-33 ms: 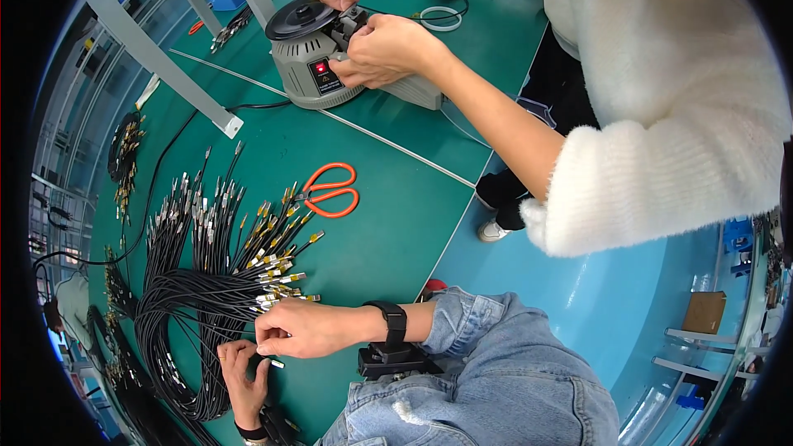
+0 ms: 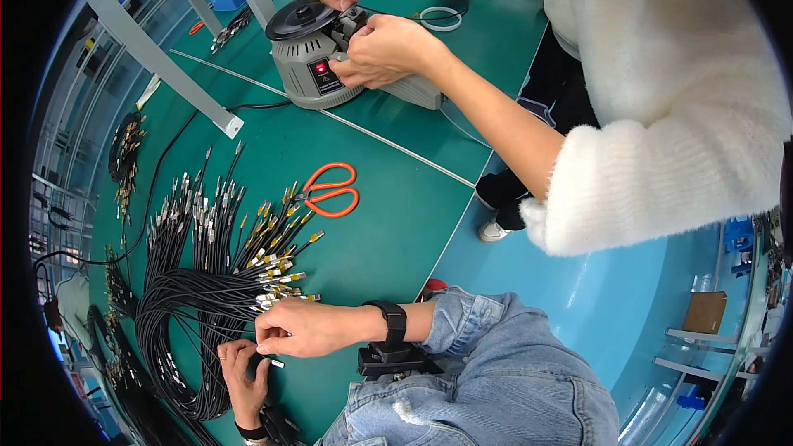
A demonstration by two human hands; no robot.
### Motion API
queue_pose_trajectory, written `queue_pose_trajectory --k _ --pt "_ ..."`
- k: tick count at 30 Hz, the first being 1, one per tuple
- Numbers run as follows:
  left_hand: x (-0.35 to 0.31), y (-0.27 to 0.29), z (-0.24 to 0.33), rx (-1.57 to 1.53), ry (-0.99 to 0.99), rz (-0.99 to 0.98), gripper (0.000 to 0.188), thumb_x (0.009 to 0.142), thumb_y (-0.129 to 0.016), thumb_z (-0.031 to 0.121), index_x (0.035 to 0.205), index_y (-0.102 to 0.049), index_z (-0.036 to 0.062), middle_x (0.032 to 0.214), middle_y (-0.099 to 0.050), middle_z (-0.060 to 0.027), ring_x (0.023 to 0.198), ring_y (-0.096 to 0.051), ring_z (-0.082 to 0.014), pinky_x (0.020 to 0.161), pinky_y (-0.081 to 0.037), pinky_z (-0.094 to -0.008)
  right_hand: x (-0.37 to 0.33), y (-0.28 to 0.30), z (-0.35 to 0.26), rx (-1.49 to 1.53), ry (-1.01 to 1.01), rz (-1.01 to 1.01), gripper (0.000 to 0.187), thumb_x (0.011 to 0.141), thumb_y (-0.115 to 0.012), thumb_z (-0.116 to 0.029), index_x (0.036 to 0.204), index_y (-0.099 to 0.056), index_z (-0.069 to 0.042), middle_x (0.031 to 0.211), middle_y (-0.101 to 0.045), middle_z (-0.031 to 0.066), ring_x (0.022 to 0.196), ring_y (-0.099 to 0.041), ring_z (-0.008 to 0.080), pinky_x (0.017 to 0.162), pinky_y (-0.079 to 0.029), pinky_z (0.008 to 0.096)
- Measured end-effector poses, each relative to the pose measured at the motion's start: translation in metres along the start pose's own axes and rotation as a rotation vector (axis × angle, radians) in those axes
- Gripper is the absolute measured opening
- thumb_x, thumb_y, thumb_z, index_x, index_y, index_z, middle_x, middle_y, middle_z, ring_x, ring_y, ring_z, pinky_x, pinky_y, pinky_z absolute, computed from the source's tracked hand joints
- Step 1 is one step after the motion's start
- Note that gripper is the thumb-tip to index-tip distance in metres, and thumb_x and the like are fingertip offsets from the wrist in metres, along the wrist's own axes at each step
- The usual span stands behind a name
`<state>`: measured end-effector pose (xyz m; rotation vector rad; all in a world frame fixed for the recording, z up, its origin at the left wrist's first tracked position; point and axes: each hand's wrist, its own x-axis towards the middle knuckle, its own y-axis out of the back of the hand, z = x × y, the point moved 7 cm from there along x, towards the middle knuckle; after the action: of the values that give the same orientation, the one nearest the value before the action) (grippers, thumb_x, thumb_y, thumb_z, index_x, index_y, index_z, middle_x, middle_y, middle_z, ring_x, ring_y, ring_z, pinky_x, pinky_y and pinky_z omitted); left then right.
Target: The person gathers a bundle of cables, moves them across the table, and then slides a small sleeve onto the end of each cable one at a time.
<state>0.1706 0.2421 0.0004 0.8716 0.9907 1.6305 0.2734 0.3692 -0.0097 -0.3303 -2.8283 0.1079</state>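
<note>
Right hand (image 2: 293,329): finger and thumb drawn together, seemingly on a cable end, with a white connector (image 2: 277,363) showing just below. Left hand (image 2: 239,372): half curled, thumb apart from fingers; cannot tell whether it grips anything.

Black cables (image 2: 194,285): looped bundle, lower left of frame, metal and yellowish tips fanned out. Judged light singly, heavier together, springy, smooth-jacketed and prone to tangle; best held on the jacket just behind the connector (the tips look like the delicate part).

Surface: green table (image 2: 396,235), flat, with a pale seam; orange-handled scissors (image 2: 329,186) beside the tips, centre-left. Upper centre: grey machine (image 2: 301,87), tended by a co-worker in a white sweater (image 2: 661,173). Room: glossy blue floor (image 2: 644,281), right; shelving, far left.
</note>
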Motion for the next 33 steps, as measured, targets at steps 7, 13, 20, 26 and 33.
queue_pose_trajectory --k 7,13,20,26,33 --pt "-0.0016 -0.0004 0.0019 0.007 0.001 0.014 0.026 0.067 -0.069 0.006 0.091 -0.059 0.0013 0.093 -0.055 -0.0113 0.091 -0.047 -0.0299 0.083 -0.039 -0.0383 -0.0017 0.0021 -0.0042 -0.029 -0.005 0.003 0.023 0.087 -0.06 -0.017 0.084 -0.061 0.006 0.071 -0.064 0.0142 0.065 -0.062 0.0216 0.062 -0.049 0.0332" --pt "-0.0029 -0.0011 -0.0011 -0.003 0.046 -0.043 0.026 0.072 -0.066 0.01 0.094 -0.057 -0.0007 0.1 -0.055 -0.0126 0.097 -0.046 -0.0306 0.089 -0.038 -0.038 -0.0022 0.0025 -0.0052 -0.029 0.019 0.016 0.023 0.087 -0.06 -0.017 0.084 -0.061 0.006 0.07 -0.063 0.0139 0.064 -0.061 0.0213 0.061 -0.048 0.0334" --pt "-0.0024 -0.001 -0.0018 -0.001 0.042 -0.037 0.025 0.072 -0.066 0.011 0.093 -0.057 -0.0008 0.1 -0.054 -0.0125 0.096 -0.046 -0.0305 0.088 -0.038 -0.038 -0.0016 0.0017 -0.0017 0.002 0.019 0.009 0.023 0.087 -0.06 -0.017 0.084 -0.061 0.006 0.07 -0.063 0.014 0.064 -0.061 0.0211 0.061 -0.048 0.0336" --pt "-0.003 -0.0008 -0.0023 -0.006 0.044 -0.034 0.026 0.072 -0.066 0.01 0.092 -0.057 -0.0009 0.1 -0.054 -0.0125 0.096 -0.046 -0.0305 0.088 -0.038 -0.0378 -0.0037 0.0029 -0.0063 -0.005 0.012 0.007 0.023 0.087 -0.06 -0.017 0.083 -0.06 0.006 0.071 -0.063 0.014 0.065 -0.061 0.0209 0.061 -0.048 0.0334" --pt "-0.0038 -0.0011 -0.003 -0.003 0.046 -0.038 0.027 0.07 -0.067 0.009 0.093 -0.056 -0.0004 0.099 -0.054 -0.0123 0.096 -0.046 -0.0304 0.087 -0.038 -0.0376 -0.0038 0.0019 -0.0044 -0.007 0.002 0.001 0.023 0.087 -0.06 -0.017 0.084 -0.06 0.006 0.07 -0.063 0.0135 0.064 -0.06 0.0207 0.061 -0.048 0.0332"
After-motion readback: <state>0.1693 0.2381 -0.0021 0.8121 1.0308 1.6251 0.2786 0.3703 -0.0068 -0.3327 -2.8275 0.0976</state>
